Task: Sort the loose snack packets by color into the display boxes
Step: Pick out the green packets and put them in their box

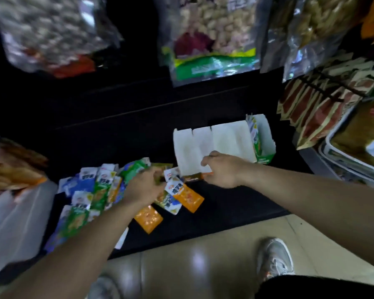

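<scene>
Right hand [222, 171] pinched an orange packet [195, 177] by the white box [203, 143]. Left hand [145, 186] was on the pile [91, 190], grip unclear. Words were blurry.

The left hand [146, 187] covers some packets [89, 197], and whether it grips any cannot be told. The right hand [224, 171] hides most of the orange packet [198, 176] it pinches. Packet print is blurred. Bags [212, 39] in the upper frame are blurred and cut off.

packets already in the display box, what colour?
The packets in the display box are green with white tops; head view.
</scene>
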